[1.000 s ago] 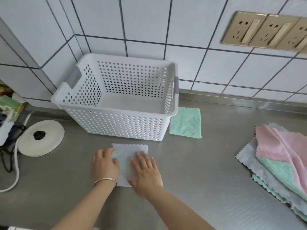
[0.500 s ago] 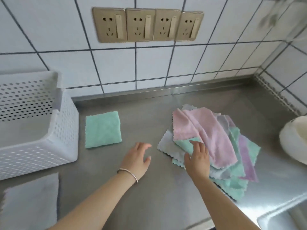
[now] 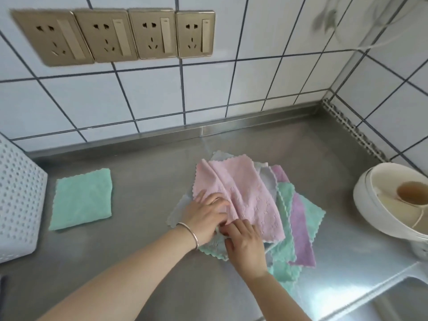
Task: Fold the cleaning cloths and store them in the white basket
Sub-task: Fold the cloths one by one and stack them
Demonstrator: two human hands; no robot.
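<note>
1. Setting: stainless steel counter (image 3: pixel 148 269) backed by a white tiled wall (image 3: pixel 231 89) with dark grout; tiling turns a corner at the right.
2. Socket plates (image 3: pixel 115 34): four, gold-coloured, in a row on the wall, upper left.
3. White basket (image 3: pixel 18 205): perforated plastic, at the left edge of the view, only one corner showing; interior out of sight.
4. Folded green cloth (image 3: pixel 82 199): one, square, flat on the counter just beside the basket, apart from the pile.
5. Pile of cloths (image 3: pixel 298 218): loose, unfolded, overlapping, centre-right on the counter. Colours seen: pink, green, purple, pale grey-blue.
6. Pink cloth (image 3: pixel 245 193): topmost, creased lengthwise, scalloped edges.
7. Left hand (image 3: pixel 206 216): laid on the near left corner of the pink cloth, fingers bent over its edge; it seems to pinch the fabric, though motion blur leaves the grip uncertain. Silver bangle (image 3: pixel 191 235) on the wrist.
8. Right hand (image 3: pixel 245 246): on the pile's near edge, just beside the left hand, fingertips curled into the cloth layers beneath the pink one; which layer they hold cannot be told.
9. White bowl (image 3: pixel 370 205): at the right edge, well apart from the pile, holding a smaller cup (image 3: pixel 411 195) with brownish inside.
10. Sink rim (image 3: pixel 393 288): lower right corner, partly visible.
</note>
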